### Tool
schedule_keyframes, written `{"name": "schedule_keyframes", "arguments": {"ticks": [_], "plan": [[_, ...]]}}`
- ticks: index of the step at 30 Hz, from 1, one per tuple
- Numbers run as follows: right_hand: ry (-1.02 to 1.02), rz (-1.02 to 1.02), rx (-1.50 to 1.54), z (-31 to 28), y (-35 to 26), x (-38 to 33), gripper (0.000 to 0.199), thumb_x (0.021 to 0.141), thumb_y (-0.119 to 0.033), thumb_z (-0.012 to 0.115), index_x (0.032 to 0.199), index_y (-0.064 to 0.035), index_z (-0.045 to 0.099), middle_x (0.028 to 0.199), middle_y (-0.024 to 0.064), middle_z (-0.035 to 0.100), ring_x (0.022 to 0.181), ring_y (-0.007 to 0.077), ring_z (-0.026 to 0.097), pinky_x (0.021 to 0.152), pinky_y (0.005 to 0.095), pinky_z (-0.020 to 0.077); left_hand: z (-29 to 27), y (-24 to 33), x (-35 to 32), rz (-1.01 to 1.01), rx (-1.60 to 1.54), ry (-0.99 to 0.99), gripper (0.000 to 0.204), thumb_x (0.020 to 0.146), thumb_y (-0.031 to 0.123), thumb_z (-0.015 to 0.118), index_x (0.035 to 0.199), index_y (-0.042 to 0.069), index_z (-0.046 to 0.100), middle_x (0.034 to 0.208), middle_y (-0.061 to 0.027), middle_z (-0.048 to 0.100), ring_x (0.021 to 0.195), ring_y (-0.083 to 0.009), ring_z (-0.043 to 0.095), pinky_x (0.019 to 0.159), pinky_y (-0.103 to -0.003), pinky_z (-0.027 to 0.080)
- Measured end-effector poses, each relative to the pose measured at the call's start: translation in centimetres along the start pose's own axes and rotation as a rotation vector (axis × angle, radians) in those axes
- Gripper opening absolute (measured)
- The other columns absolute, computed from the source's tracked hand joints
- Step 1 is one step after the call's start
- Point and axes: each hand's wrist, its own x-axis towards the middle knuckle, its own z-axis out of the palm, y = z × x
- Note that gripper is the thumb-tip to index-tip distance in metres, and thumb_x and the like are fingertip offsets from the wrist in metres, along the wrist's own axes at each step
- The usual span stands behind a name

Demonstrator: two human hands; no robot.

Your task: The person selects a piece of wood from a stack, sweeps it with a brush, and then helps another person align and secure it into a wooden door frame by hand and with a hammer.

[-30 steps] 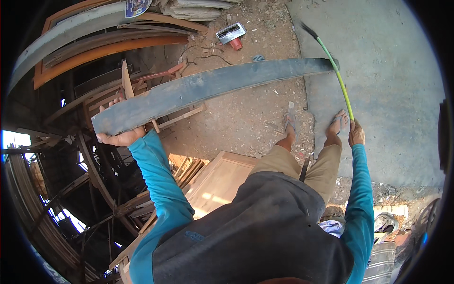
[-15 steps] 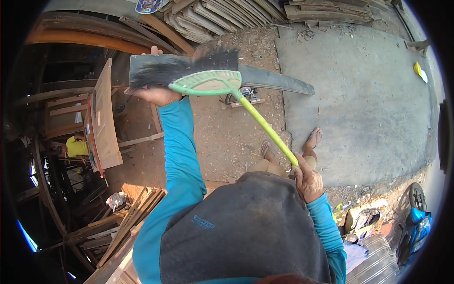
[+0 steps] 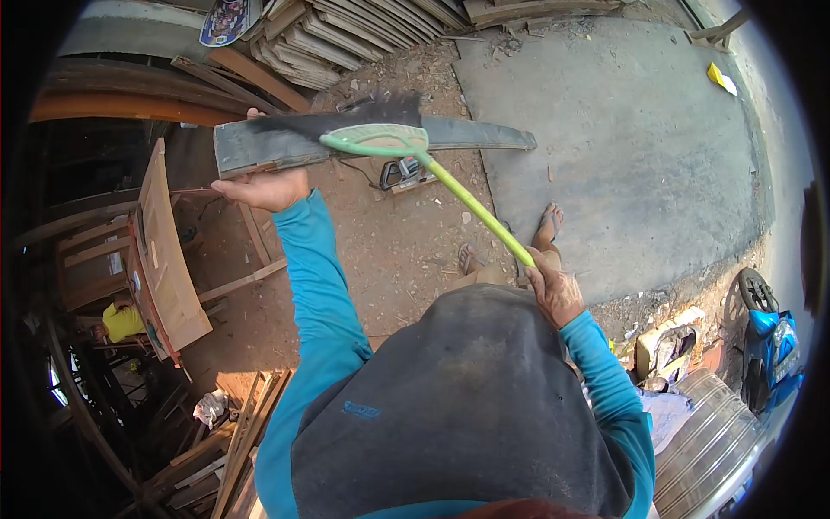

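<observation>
The floor is bare reddish dirt (image 3: 380,251) strewn with wood chips and shavings; toward the upper right it gives way to a grey concrete slab (image 3: 622,147); a small power tool (image 3: 403,173) lies on the dirt near the slab's edge; a yellow scrap (image 3: 721,78) rests on the slab's far corner; stacked planks (image 3: 346,35) lie along the top edge; two sandalled feet (image 3: 546,227) stand where dirt meets concrete; loose wooden slats (image 3: 242,432) lie at lower left; a blue scooter (image 3: 772,346) stands at the right edge.
</observation>
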Motion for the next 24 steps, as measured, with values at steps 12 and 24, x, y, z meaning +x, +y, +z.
{"name": "schedule_keyframes", "arguments": {"ticks": [12, 24], "plan": [[0.313, 0.34, 0.062, 0.6, 17.0, 2.3, 0.041, 0.102, -0.038, 0.046, 0.122, -0.0054, 0.062, 0.1, 0.0282, 0.066, 0.096, 0.0472, 0.063, 0.083, 0.0523, 0.0483, 0.7, 0.8, 1.8, -0.093, 0.258, -0.153, 0.106, 0.066, 0.081, 0.069, 0.138, 0.007, 0.049, 0.12, -0.017, 0.062, 0.111, -0.0302, 0.062, 0.099, -0.053, 0.049], [0.45, -0.29, 0.183, -1.6, -3.2, -1.3, 0.043, 0.099, -0.017, 0.055, 0.142, -0.0125, 0.051, 0.089, 0.0201, 0.065, 0.079, 0.0408, 0.063, 0.068, 0.0459, 0.0484, 5.5, -0.5, 3.1, 0.018, 0.226, 0.104, 0.082, 0.087, 0.06, 0.067, 0.137, -0.002, 0.048, 0.14, -0.016, 0.051, 0.128, -0.027, 0.051, 0.11, -0.044, 0.044]]}}
